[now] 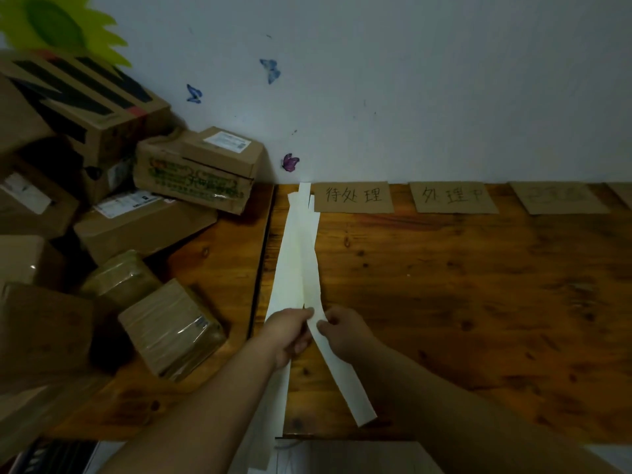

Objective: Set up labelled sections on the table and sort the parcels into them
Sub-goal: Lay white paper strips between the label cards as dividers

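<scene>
Hands meet over the near middle of the table, both pinching white paper strips. Left hand is closed, thumb and fingers clamped on the bundle that runs far toward the wall. Right hand is curled, fingertips nipping one strip that bends away and trails near and right, its free end lying on the wood. At least three strips overlap in that bundle, their far tips fanned out beside the first label; an exact count is hard where they stack.

Labels next: three brown card labels lie flat in a row along the far edge, touching the wall. First label and second label carry dark handwritten characters; third label has only faint marks, unreadable. A sliver of a possible fourth shows at the far right edge.

Parcels are heaped on the left, well apart from the labels: about nine brown cartons, some with white shipping slips, two wrapped in glossy clear tape, the top one striped in black.

Three butterfly stickers dot the wall.
</scene>
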A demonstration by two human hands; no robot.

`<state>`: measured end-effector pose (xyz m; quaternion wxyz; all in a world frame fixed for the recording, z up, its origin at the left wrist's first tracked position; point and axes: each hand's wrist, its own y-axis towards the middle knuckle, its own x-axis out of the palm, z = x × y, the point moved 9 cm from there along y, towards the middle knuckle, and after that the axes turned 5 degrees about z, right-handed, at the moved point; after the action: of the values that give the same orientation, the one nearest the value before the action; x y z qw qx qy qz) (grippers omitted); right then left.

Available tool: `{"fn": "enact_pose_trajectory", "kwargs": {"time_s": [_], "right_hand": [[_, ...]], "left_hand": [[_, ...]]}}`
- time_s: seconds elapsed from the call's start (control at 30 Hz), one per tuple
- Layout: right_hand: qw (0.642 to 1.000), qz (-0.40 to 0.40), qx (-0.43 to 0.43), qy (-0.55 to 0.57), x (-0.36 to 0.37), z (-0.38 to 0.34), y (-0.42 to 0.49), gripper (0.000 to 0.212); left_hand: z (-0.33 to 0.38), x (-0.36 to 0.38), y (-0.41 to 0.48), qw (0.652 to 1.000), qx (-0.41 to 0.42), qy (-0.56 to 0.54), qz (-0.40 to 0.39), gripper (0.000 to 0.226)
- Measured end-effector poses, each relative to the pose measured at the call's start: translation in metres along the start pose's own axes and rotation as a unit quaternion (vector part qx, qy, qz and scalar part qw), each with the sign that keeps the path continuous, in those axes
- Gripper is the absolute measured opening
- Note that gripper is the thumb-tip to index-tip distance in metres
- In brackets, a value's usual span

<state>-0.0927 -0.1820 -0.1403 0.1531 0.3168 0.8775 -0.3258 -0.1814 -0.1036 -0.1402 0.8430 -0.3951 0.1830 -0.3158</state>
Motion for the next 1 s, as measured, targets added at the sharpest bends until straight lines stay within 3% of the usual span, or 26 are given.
{"fn": "enact_pose_trajectory", "kwargs": {"time_s": [0.1,0.2,0.3,0.37,0.47,0.6,1.0], "right_hand": [[0.998,-0.001,-0.038,-0.044,-0.030,-0.013,-0.014,0.018],[0.997,0.019,-0.053,-0.046,-0.059,-0.016,-0.031,0.030],[0.998,0.018,-0.049,-0.042,-0.082,-0.007,-0.049,0.020],[0.998,0.018,-0.046,-0.038,-0.097,0.003,-0.063,0.010],[0.999,0.040,-0.026,-0.017,-0.119,0.017,-0.079,0.037],[0.992,0.120,0.001,0.040,-0.152,0.028,-0.087,0.033],[0.994,0.101,0.036,-0.010,-0.241,0.102,-0.049,0.031]], "left_hand": [[0.027,0.012,-0.008,0.997,0.016,-0.081,-0.010,0.009],[0.059,0.032,-0.024,0.992,0.064,-0.110,-0.019,0.018],[0.088,0.050,-0.033,0.988,0.104,-0.115,-0.018,0.022],[0.105,0.062,-0.037,0.986,0.129,-0.108,-0.018,0.023],[0.114,0.095,-0.049,0.985,0.138,-0.080,-0.061,0.021],[0.113,0.155,-0.065,0.980,0.157,0.006,-0.121,0.022],[0.202,0.266,-0.019,0.962,0.257,0.068,-0.058,0.032]]}}
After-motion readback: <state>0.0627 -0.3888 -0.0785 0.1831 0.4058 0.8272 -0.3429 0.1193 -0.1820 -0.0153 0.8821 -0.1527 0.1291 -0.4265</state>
